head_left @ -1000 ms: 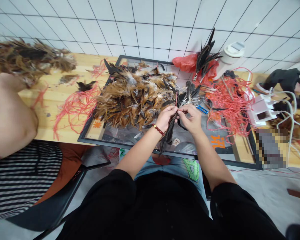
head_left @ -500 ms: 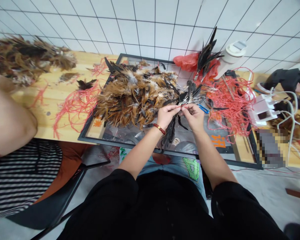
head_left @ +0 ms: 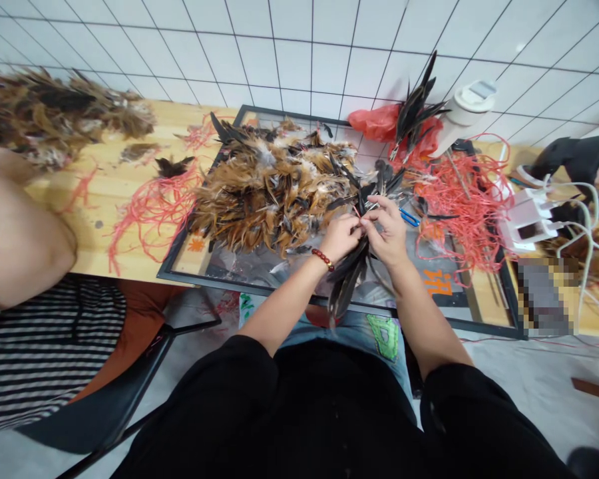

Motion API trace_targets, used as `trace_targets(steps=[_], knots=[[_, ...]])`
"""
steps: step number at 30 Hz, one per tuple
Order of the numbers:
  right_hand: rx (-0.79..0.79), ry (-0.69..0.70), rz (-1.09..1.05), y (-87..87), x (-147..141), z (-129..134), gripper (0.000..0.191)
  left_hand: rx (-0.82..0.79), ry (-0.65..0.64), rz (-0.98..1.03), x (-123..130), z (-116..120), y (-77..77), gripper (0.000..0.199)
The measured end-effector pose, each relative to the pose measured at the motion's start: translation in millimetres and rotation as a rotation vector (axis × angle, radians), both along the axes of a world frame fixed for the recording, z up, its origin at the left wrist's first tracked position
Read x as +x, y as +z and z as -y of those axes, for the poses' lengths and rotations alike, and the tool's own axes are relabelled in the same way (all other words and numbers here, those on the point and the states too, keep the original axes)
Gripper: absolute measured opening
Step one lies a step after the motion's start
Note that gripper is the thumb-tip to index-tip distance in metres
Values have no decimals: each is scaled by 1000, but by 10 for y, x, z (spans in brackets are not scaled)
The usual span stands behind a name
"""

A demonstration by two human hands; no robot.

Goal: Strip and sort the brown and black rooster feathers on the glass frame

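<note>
Dark feathers (head_left: 347, 283) hang in a bunch beneath my two hands, which meet over the right part of the black-framed glass panel (head_left: 274, 291). My left hand (head_left: 343, 236), with a red bead bracelet at the wrist, is closed on the bunch. Thumb and index finger of my right hand (head_left: 387, 229) pinch at the same spot, where a short pink strand (head_left: 356, 211) shows. Their exact hold is partly hidden by the fingers. A blue tool (head_left: 409, 217) lies just right of my right hand. Left of my hands is a large pile of brown feathers (head_left: 269, 193).
Pink strings (head_left: 459, 206) lie heaped at the right, near a white power adapter (head_left: 526, 219) with cables. Behind are a red bag (head_left: 379, 124) and a white cylinder (head_left: 466, 110). At the left, another person's arm (head_left: 24, 226) rests by more feathers (head_left: 54, 120).
My right hand's fingers have lifted and spread a little, while my left hand has curled in more tightly. The dark feathers below have shifted and show more, with a pink strand now visible.
</note>
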State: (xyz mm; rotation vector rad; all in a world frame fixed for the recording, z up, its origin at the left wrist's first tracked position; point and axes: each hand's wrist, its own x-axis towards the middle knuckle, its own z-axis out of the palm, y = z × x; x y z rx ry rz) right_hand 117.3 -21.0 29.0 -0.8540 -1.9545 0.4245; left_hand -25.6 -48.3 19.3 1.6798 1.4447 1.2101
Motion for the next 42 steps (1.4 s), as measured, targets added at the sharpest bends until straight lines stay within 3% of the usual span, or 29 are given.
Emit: trace_targets(steps=[7, 13, 16, 20, 23, 27, 32, 36, 42], knots=[[7, -127, -126, -3, -20, -10, 21, 198, 58, 196, 67, 21, -73, 9], [-313, -55, -397, -64, -49, -36, 24, 321, 0, 325, 110, 57, -23, 6], [-470, -13, -549, -76, -71, -58, 30, 242, -41, 409, 131, 83, 6, 8], [-552, -26, -631, -84, -75, -89, 31, -71, -40, 593, 135, 79, 22, 20], [-490, -26, -584, -91, -56, -91, 29, -198, 40, 683, 112, 45, 28, 25], [-220, -40, -334, -59, -44, -33, 22, -250, 131, 591, 68, 11, 23, 18], [-49, -57, -170, -24, -56, 21, 20, -20, 69, 179, 48, 38, 11, 16], [-66, -45, -180, -10, -31, -7, 23, 69, 40, 67, 67, 61, -6, 21], [-172, 35, -130, 24, 6, -43, 28, -64, 79, 366, 37, 21, -35, 31]])
